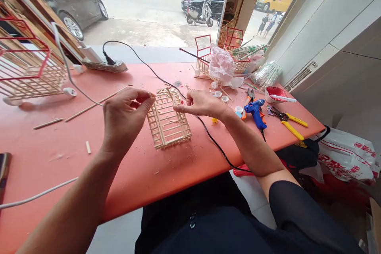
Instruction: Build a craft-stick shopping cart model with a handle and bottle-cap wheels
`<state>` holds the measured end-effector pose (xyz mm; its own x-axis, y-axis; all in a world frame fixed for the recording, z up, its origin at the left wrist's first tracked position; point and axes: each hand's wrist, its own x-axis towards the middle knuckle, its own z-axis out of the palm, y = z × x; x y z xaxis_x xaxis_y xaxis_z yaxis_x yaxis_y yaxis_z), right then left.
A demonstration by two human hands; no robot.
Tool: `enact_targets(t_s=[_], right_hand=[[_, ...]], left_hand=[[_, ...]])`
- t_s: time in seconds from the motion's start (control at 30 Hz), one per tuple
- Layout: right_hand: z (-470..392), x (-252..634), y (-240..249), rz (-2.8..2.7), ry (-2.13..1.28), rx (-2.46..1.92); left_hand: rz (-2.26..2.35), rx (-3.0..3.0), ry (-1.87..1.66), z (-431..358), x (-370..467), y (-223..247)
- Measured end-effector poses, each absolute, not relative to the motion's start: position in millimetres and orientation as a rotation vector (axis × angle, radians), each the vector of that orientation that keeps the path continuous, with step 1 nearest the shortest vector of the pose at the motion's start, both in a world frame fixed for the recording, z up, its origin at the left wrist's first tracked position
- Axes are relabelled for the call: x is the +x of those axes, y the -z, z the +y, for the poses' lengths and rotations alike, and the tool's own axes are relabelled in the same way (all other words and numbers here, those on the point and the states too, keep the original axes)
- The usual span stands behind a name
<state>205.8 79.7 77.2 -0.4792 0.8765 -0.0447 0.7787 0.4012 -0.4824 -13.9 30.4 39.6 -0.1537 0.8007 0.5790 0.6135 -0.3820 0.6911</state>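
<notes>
A small basket-like frame of thin wooden sticks (169, 123) stands on the red table, with slatted sides and rungs across the middle. My left hand (126, 113) pinches its upper left corner between thumb and fingers. Whether a separate small piece is in that pinch, I cannot tell. From the other side my right hand (205, 103) reaches over, fingers curled and thumb stretched against the frame's upper right rail. The curled fingertips are partly hidden.
Wooden carts with red rims (26, 63) stand at left and back. A blue glue gun (255, 111), yellow-handled pliers (287, 121) and a red-lined cup (276, 94) lie at right. A black cable (212, 139) crosses behind the frame to the front edge. Loose sticks (89, 105) lie left.
</notes>
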Motion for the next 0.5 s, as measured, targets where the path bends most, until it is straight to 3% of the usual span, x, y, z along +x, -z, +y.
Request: enact_targets(t_s=[0.5], right_hand=[[76.6,200.2,-79.8,-2.493,-0.784,-1.466]], left_hand=[[1.683,1.909,-1.538,25.4,-12.6,-41.0]])
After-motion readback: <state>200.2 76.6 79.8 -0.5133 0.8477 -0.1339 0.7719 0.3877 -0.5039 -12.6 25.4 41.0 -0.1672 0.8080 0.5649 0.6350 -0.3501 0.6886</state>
